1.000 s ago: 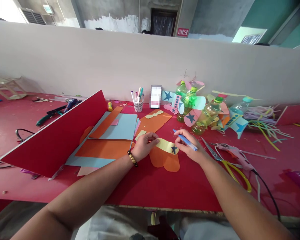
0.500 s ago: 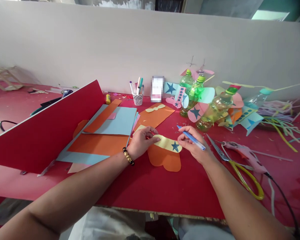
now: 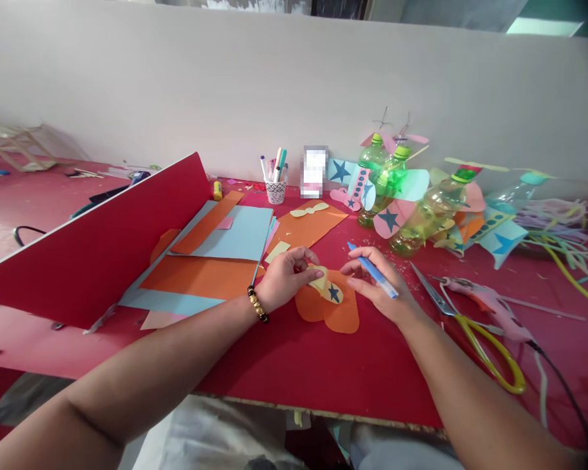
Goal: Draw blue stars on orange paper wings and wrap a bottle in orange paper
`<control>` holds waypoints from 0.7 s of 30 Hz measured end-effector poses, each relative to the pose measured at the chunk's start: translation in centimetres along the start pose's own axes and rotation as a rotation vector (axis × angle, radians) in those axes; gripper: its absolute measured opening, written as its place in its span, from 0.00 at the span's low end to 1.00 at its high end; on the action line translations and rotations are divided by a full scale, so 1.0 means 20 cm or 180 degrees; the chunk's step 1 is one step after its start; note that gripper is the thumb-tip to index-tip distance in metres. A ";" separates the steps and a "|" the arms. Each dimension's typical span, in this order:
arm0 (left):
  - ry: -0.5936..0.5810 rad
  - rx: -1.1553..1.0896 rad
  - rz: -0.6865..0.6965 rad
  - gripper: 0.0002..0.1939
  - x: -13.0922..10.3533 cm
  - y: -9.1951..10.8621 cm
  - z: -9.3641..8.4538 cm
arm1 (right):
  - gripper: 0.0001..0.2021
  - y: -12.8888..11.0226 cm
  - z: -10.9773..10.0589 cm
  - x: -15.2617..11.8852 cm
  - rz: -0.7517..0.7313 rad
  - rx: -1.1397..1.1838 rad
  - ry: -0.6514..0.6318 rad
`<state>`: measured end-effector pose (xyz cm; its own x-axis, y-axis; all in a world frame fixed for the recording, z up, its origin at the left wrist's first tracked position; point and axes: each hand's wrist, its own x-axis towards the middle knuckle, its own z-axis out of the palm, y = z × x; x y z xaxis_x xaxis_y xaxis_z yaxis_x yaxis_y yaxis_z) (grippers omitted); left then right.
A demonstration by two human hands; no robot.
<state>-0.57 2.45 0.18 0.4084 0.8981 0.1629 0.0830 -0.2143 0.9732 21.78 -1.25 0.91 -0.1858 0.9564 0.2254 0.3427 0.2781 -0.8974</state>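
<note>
My left hand [image 3: 285,277] pinches a pale yellow paper strip [image 3: 329,288] between thumb and fingers. The strip is tilted and turned edge-on in part, with a dark blue star drawn near its rounded end. Below it on the red table lies an orange paper cutout [image 3: 340,318] with rounded lobes. To the right, my right hand [image 3: 377,281] holds a blue marker [image 3: 375,271] across its fingers, tip pointing up and left. The thumb and fingertips of that hand are close to the strip; I see a small gap between them.
Coloured paper sheets [image 3: 230,238] lie left, beside a leaning red board [image 3: 127,241]. A cup of markers [image 3: 275,191] stands at the back. Decorated plastic bottles [image 3: 416,209] stand back right. Scissors [image 3: 470,329] and a pink glue gun [image 3: 490,305] lie right.
The yellow strip, held flat and wide before, has turned and tipped in my left hand, its star end swinging down and left. My right fingers have come off its end; the marker stays in that hand.
</note>
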 end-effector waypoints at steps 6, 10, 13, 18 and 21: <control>-0.0033 -0.0160 0.0062 0.18 -0.01 0.01 0.02 | 0.28 -0.09 0.11 -0.01 -0.0156 -0.0221 -0.0187; -0.0077 -0.0241 0.0126 0.18 -0.01 0.02 0.04 | 0.26 -0.09 0.16 -0.01 -0.0137 -0.0264 -0.0247; -0.0089 -0.0302 0.0110 0.19 -0.01 0.02 0.04 | 0.24 -0.08 0.15 -0.01 -0.0159 -0.0331 -0.0179; -0.0121 -0.0208 -0.0039 0.17 -0.01 0.01 0.03 | 0.22 -0.07 0.12 -0.01 -0.0222 -0.0317 0.0009; -0.0278 0.0193 -0.0080 0.12 -0.02 0.02 0.03 | 0.22 -0.04 0.10 0.00 -0.0209 -0.0376 0.0058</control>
<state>-0.15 1.81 0.37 0.4829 0.8672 0.1214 0.1480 -0.2174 0.9648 19.67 -1.70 0.96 -0.1951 0.9369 0.2900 0.4365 0.3477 -0.8298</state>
